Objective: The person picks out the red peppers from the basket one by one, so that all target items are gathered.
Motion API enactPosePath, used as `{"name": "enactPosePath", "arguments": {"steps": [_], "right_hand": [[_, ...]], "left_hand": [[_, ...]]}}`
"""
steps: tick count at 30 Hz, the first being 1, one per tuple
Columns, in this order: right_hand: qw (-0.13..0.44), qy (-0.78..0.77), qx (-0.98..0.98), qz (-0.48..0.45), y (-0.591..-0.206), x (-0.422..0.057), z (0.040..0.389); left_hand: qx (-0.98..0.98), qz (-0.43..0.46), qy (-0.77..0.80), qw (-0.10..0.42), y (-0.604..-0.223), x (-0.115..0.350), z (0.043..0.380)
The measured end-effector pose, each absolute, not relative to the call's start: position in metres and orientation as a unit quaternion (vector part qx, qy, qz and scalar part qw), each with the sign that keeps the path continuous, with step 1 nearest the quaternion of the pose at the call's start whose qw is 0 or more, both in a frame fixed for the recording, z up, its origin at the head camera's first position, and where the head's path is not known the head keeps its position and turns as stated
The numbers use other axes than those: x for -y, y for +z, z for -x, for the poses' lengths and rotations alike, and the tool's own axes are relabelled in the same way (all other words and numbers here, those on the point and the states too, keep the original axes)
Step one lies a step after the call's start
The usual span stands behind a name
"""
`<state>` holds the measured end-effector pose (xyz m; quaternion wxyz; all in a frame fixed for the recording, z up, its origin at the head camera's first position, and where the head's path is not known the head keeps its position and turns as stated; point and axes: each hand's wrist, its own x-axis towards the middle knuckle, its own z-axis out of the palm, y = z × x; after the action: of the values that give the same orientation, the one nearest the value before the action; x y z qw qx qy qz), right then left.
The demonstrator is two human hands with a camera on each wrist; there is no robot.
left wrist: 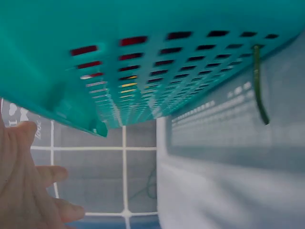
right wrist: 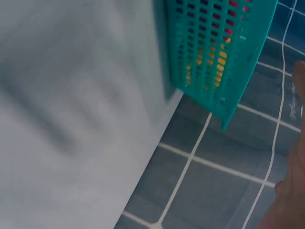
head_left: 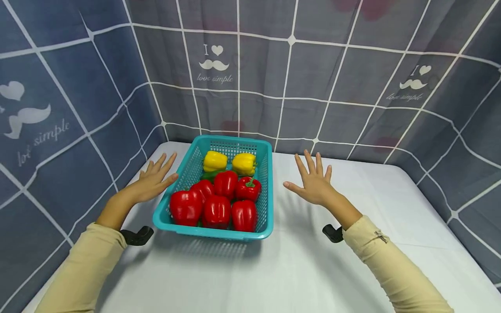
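A teal plastic basket (head_left: 213,234) with perforated walls stands on the white table. Several glossy red bell peppers (head_left: 216,212) fill its near part, and two yellow bell peppers (head_left: 215,161) lie at its far end. Something dark green (head_left: 210,175) is mostly hidden beneath them. My left hand (head_left: 150,182), fingers spread, hovers beside the left rim, its thumb overlapping that rim in the head view. To the right of the basket, my right hand (head_left: 315,187) is held over the table with fingers spread and nothing in it. A thin green stem (left wrist: 259,88) pokes out through the basket wall.
Grey checked cloth (head_left: 258,61) hangs behind the table, and bluish cloth (head_left: 55,113) closes off the left side. White tabletop (head_left: 375,195) stretches to the right of the basket. A black wrist mount (head_left: 137,236) sticks out at the left cuff, another (head_left: 332,233) at the right.
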<state>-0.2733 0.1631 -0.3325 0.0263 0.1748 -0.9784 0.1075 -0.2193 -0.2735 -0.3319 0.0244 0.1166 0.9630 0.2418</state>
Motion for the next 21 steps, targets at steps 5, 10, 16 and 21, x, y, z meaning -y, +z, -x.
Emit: {"name": "enactPosePath", "arguments": {"steps": [5, 10, 16, 21], "right_hand": [[0.029, 0.113, 0.974, -0.192, -0.332, -0.148, 0.275], [0.029, 0.122, 0.97, -0.208, -0.332, -0.137, 0.275], [0.009, 0.128, 0.964, -0.231, -0.334, -0.122, 0.271], [0.005, 0.136, 0.959, -0.251, -0.333, -0.11, 0.269]], "left_hand": [[-0.942, -0.129, 0.308, 0.031, -0.344, 0.275, 0.219], [-0.905, -0.167, 0.388, 0.04, -0.356, 0.274, 0.22], [-0.872, -0.191, 0.448, 0.057, -0.371, 0.27, 0.225], [-0.861, -0.189, 0.47, 0.046, -0.377, 0.272, 0.228]]}}
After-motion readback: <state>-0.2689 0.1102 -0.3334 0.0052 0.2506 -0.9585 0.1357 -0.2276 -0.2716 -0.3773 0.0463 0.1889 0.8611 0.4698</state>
